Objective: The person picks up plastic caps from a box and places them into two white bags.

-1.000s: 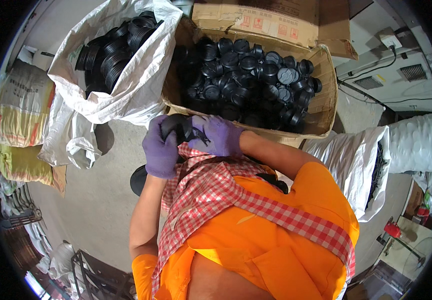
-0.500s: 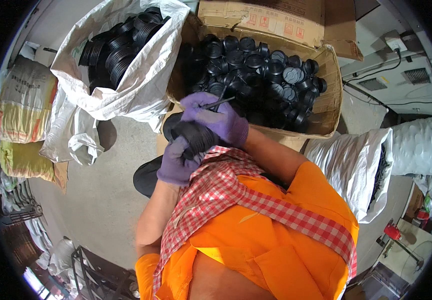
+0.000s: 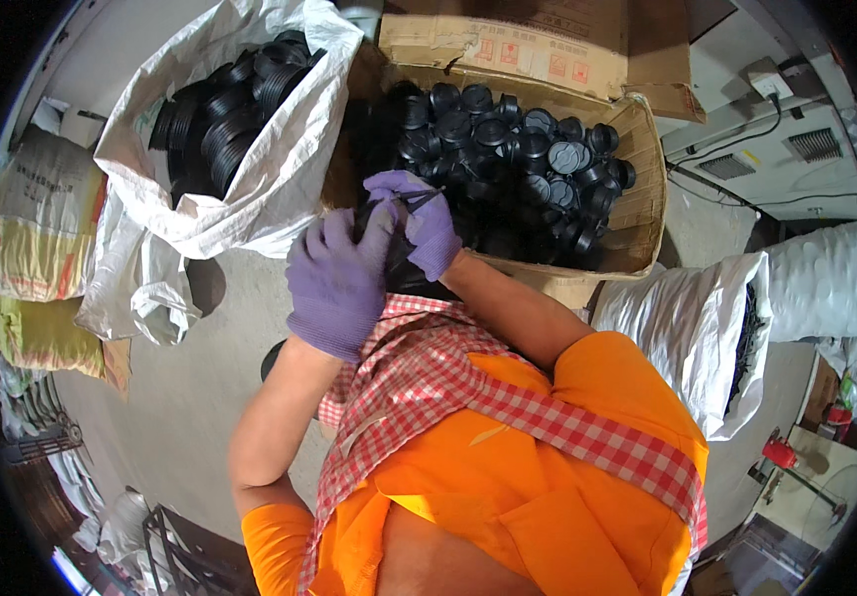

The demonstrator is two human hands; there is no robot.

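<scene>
Both my hands wear purple gloves and meet in front of my lap, at the near edge of the carton. My right hand [image 3: 430, 230] is closed around a slim dark pointed tool [image 3: 419, 197], whose exact kind I cannot make out. Up against its fingers come the bent fingers of my left hand [image 3: 337, 278], back of the glove showing. What the left fingers pinch is hidden. Dark material shows between the two hands, but I cannot tell part from trousers there. Many round black caps [image 3: 488, 134] fill the carton [image 3: 652, 179] just beyond.
A white woven sack [image 3: 280, 214] of ribbed black rings [image 3: 235, 129] stands at the far left. Another white sack [image 3: 682, 328] lies at the right with dark pieces in its mouth. Stacked yellowish sacks [image 3: 41, 228] line the left side. Grey floor [image 3: 180, 417] shows at the left.
The black ribbed part seen in my left hand is now out of sight. My left hand has moved up and turned over, its fingers reaching my right hand. The right hand shifted slightly left.
</scene>
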